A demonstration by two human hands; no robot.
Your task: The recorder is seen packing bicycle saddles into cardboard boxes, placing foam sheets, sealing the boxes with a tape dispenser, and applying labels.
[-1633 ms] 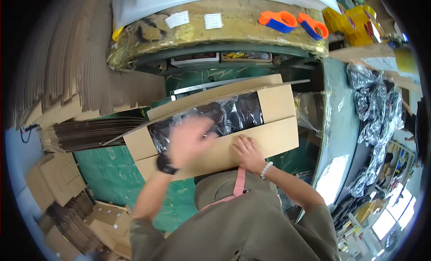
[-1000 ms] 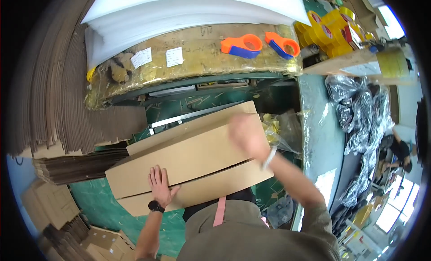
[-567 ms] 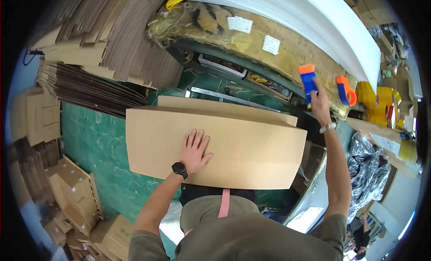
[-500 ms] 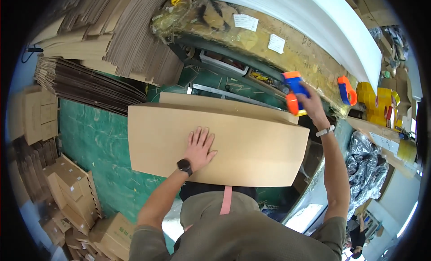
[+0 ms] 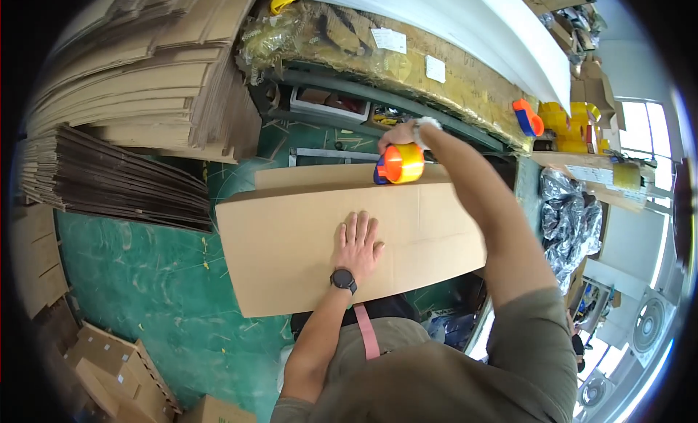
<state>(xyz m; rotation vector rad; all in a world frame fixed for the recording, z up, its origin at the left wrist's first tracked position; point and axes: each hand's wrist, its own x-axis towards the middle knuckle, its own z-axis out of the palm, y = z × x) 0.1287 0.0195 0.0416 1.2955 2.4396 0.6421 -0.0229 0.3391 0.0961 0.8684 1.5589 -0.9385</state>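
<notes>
A large brown cardboard box (image 5: pixel 291 248) lies in front of me, its long far flap (image 5: pixel 313 177) standing out beyond the top edge. My left hand (image 5: pixel 356 250) rests flat on its upper face with fingers stretched out, a dark watch on that wrist. Over the far edge, my right hand (image 5: pixel 401 136) grips a tape dispenser (image 5: pixel 396 164) in blue and orange, loaded with a roll of yellow tape. The dispenser is at the box's far edge; whether its tape touches the cardboard I cannot tell. The right fingers are partly hidden.
Flattened cardboard stacks (image 5: pixel 145 96) rise at the far left. Beyond the box stands a tape-wrapped bench (image 5: pixel 465 77) bearing a second tape dispenser (image 5: pixel 528 118). Yellow tape rolls (image 5: pixel 574 128) and a clear plastic bundle (image 5: pixel 568 212) are at the right. Cartons (image 5: pixel 120 365) sit lower left.
My right hand has carried the tape dispenser leftward to the box's far edge and turned it. The box has tilted slightly in view. My left hand stays flat on it.
</notes>
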